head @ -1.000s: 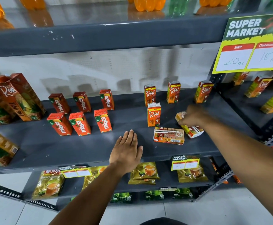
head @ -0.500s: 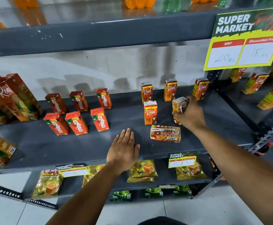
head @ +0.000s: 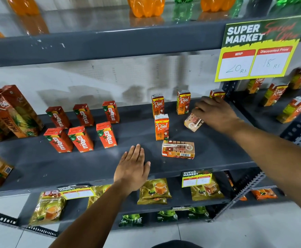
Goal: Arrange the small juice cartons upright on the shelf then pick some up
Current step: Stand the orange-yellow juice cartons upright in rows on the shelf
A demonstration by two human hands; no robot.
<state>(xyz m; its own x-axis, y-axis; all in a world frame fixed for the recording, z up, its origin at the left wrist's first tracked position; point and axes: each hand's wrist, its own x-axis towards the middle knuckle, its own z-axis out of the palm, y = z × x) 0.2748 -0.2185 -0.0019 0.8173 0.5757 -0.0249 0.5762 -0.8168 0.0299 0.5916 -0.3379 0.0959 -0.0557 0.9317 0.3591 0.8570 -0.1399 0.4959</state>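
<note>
On the grey shelf [head: 74,163] several small Real juice cartons stand upright: two at the back [head: 157,104] [head: 183,102], one in front [head: 161,127], and another [head: 217,93] half hidden behind my right hand. My right hand [head: 215,113] grips a tilted small carton [head: 192,122] just above the shelf. One more carton [head: 178,149] lies flat on its side near the front edge. My left hand [head: 132,169] rests flat on the shelf, fingers together, holding nothing. Several red Maaza cartons [head: 80,138] stand upright to the left.
Large Real pineapple cartons [head: 12,111] stand at the far left. A yellow price sign [head: 257,52] hangs from the shelf above, under orange and green bottles. More cartons [head: 294,109] sit on the neighbouring shelf to the right. Tea packets [head: 155,190] lie on the shelf below.
My right hand lifted a lying carton from the shelf front, raised it, and now holds it tilted further back. My left hand stayed flat on the shelf.
</note>
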